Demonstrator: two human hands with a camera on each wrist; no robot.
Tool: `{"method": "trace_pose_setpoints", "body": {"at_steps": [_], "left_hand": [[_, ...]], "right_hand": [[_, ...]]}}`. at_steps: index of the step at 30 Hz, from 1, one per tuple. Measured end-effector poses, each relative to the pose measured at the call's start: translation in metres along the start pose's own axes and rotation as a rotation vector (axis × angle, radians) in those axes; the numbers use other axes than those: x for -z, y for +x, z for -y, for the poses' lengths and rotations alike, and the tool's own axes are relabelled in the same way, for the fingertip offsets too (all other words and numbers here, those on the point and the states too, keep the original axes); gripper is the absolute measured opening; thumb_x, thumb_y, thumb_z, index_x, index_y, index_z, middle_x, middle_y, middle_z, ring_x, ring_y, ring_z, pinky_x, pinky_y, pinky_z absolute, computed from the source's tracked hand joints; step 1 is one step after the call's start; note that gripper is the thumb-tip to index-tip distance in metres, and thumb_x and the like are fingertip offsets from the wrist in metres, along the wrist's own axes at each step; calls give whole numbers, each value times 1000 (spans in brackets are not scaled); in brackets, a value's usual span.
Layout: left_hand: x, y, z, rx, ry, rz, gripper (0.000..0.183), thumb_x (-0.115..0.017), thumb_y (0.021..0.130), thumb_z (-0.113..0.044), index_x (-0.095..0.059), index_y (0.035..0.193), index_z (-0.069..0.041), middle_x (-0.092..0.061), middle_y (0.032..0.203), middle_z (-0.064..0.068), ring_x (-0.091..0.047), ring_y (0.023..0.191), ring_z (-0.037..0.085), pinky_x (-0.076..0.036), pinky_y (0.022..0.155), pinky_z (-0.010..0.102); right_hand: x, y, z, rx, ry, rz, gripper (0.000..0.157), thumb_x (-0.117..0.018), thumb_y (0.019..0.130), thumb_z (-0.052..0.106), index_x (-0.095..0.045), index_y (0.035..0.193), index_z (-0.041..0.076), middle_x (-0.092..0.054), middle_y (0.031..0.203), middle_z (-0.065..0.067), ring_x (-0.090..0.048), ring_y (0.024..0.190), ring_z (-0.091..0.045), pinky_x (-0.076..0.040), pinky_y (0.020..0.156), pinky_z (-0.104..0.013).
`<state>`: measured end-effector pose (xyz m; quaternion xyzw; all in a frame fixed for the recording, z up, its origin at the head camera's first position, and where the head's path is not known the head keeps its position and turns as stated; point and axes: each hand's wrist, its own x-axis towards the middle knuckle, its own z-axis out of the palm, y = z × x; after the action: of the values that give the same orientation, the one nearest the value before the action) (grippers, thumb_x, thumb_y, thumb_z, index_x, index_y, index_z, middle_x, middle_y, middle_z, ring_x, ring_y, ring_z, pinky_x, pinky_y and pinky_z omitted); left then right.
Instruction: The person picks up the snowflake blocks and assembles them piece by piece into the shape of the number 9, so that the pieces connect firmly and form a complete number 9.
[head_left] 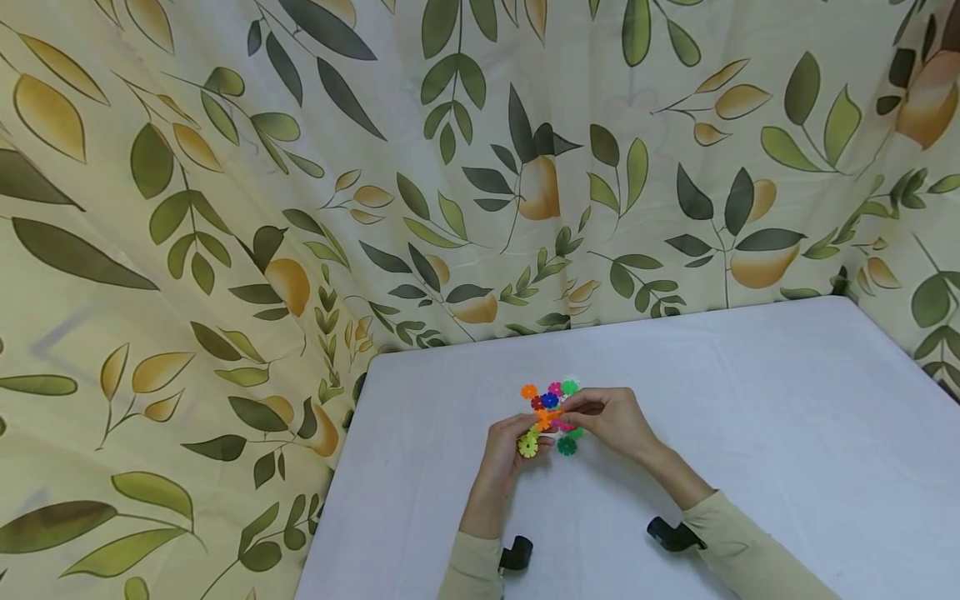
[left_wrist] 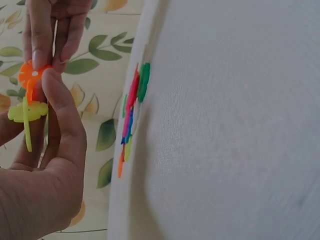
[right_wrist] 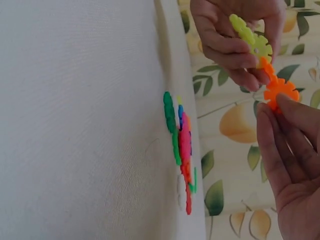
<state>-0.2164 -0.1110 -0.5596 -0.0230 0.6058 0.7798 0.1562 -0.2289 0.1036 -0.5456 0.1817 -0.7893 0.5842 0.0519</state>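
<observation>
Yellow and orange notched plastic discs, snowflake-style building pieces, are joined in a short chain between the two hands. My left hand (left_wrist: 60, 165) holds the yellow discs (left_wrist: 27, 112) with its fingers curled about them. Thumb and fingertips of my right hand (right_wrist: 295, 150) pinch an orange disc (right_wrist: 280, 93) at the chain's far end. In the right wrist view, a second orange disc (right_wrist: 268, 70) joins that one to the yellow pair. Loose discs lie just beyond and beneath the hands, including a dark green disc (head_left: 567, 446) and a blue disc (head_left: 550, 401).
The loose discs form a small group on the white table (head_left: 750, 433), among them an orange disc (head_left: 529, 391) and a light green disc (head_left: 570, 387). A leaf-patterned curtain (head_left: 450, 250) hangs behind the table and at its left. Black wrist-camera mounts (head_left: 675, 534) sit near the sleeves.
</observation>
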Motion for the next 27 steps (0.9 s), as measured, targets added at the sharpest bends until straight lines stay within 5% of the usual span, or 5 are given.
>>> {"method": "trace_pose_setpoints", "body": {"at_steps": [13, 22, 27], "left_hand": [[-10, -2, 7, -25, 34, -105, 29, -54, 103, -7, -73, 108, 14, -76, 87, 20, -75, 69, 16, -62, 73, 30], [-3, -4, 1, -60, 147, -4, 29, -50, 108, -14, -66, 106, 10, -75, 96, 18, -73, 82, 21, -61, 84, 32], [2, -4, 1, -44, 140, -13, 16, -47, 109, -13, -54, 113, 2, -74, 101, 18, -67, 81, 18, -58, 83, 28]], "right_hand": [[-1, -3, -3, -30, -35, -23, 15, -87, 82, -1, -84, 92, 9, -79, 88, -8, -77, 80, -17, -60, 71, -23], [-1, 0, -6, -28, -36, 9, 22, -86, 83, 3, -82, 104, 6, -80, 97, -6, -77, 86, -18, -60, 74, -24], [8, 2, -16, -91, -217, 17, 24, -84, 87, 7, -80, 111, 6, -79, 103, -8, -75, 90, -21, -59, 78, -26]]}}
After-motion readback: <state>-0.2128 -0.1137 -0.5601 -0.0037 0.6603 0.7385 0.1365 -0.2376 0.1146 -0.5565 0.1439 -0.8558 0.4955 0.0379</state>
